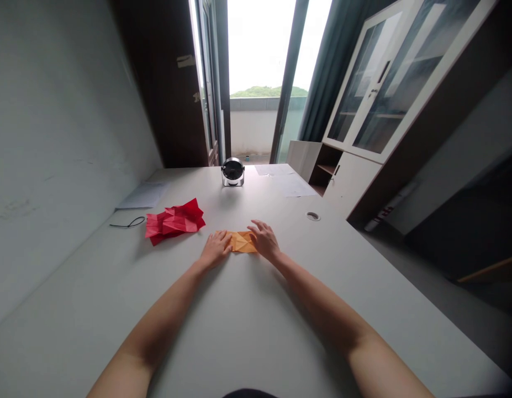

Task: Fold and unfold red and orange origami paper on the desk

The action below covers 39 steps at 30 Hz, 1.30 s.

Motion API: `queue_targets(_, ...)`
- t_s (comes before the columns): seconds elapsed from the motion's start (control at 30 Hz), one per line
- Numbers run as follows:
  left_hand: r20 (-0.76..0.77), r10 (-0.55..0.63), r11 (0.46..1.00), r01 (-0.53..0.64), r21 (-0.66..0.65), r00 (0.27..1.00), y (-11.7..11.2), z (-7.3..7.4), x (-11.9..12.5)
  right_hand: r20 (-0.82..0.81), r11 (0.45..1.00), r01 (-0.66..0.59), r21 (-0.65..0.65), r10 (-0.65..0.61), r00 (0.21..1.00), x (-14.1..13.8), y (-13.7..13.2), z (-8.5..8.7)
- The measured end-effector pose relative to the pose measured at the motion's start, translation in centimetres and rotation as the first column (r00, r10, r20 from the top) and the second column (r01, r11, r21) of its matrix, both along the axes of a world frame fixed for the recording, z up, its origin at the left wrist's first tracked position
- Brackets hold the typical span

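A small folded orange paper (241,241) lies flat on the grey table (256,331) between both hands. My left hand (215,248) rests on the paper's left end with its fingers flat and together. My right hand (263,239) presses on the right end, its fingers spread and stretched out. Neither hand has lifted the paper off the table.
A crumpled, creased red paper (174,221) lies to the left of the hands. A black cord loop (128,224) and white sheets (142,195) sit further left. A small round fan (232,171) stands at the back. A cable hole (312,216) and more white papers (296,188) are on the right.
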State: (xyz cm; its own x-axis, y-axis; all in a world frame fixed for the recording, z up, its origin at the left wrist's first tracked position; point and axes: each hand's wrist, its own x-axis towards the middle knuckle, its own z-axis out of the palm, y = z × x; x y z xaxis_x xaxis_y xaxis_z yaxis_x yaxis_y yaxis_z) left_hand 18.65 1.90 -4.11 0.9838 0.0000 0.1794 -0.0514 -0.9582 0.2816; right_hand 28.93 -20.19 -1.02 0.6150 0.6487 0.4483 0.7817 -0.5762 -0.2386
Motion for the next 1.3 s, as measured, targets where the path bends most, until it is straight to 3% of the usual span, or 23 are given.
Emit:
queue_targets(0.13, -0.059, 0.022, 0.999, -0.020, 0.029, 0.998, 0.3, -1.1, 0.4, -0.016, 0.963, -0.224, -0.148, 0.224, 0.975, -1.5, 1.4, -0.5)
queue_targets(0.27, -0.116, 0.057, 0.997, -0.050, 0.064, 0.992, 0.4, -1.2, 0.5, -0.111, 0.926, -0.278, -0.256, 0.258, 0.960, -2.0, 2.4, -1.6)
queue_targets(0.63, -0.061, 0.188, 0.980, -0.183, 0.081, 0.980, 0.3, 0.2, 0.0, -0.099, 0.945, -0.064, -0.320, 0.034, 0.995, -1.3, 0.9, -1.6)
queue_targets(0.73, -0.001, 0.025, 0.995, -0.025, 0.092, 1.000, -0.5, 0.5, -0.2, -0.125, 0.941, -0.049, -0.335, 0.007, 0.992, -0.9, 1.0, -2.0)
queue_targets(0.8, -0.033, -0.138, 0.988, 0.140, 0.067, 0.990, -1.0, 0.5, -0.2, -0.157, 0.936, -0.070, -0.346, 0.016, 0.987, -0.6, 1.0, -2.2)
queue_targets(0.87, -0.086, -0.202, 0.979, 0.205, 0.026, 0.976, -1.4, 0.3, 0.0, -0.189, 0.932, -0.088, -0.352, 0.021, 0.982, -0.1, 1.0, -2.3)
queue_targets(1.0, -0.125, -0.115, 0.993, 0.117, 0.012, 0.985, -1.1, -0.1, 0.3, -0.213, 0.931, -0.050, -0.361, -0.030, 0.977, 1.3, 0.3, -2.4)
queue_targets(1.17, -0.144, -0.046, 0.998, 0.053, 0.045, 0.989, -0.2, -0.4, 0.4, -0.165, 0.935, 0.102, -0.338, -0.166, 0.972, 1.8, -0.4, -2.0)
queue_targets(1.23, -0.149, -0.044, 0.997, 0.053, 0.058, 0.988, -0.1, -0.6, 0.4, -0.102, 0.951, 0.099, -0.292, -0.134, 0.986, 0.9, 0.0, -1.8)
queue_targets(1.3, -0.147, -0.041, 0.996, 0.052, 0.072, 0.988, -0.2, -0.7, 0.5, -0.056, 0.965, 0.000, -0.263, -0.016, 0.998, -0.2, 0.8, -1.6)
